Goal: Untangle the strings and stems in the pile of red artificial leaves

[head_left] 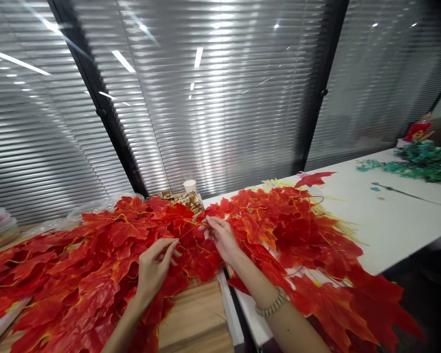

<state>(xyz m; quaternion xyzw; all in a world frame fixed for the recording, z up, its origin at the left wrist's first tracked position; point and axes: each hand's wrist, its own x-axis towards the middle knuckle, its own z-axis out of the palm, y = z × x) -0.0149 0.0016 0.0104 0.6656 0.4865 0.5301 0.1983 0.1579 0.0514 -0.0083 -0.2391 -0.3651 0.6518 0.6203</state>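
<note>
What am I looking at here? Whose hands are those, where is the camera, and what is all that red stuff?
The camera sits on a person's head, looking down, so these are that person's own hands. The left hand and the right hand both reach into a big pile of red maple leaves, which look artificial, and pinch thin stems between the fingers. The leaves spread over a wooden table and a white table. A paper cup stands behind the leaves. Far right lies some green foliage. The right wrist wears a bead bracelet.

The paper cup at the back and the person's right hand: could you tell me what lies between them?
In the head view, gold wrapped pieces and red leaves lie between the paper cup and right hand.
</note>
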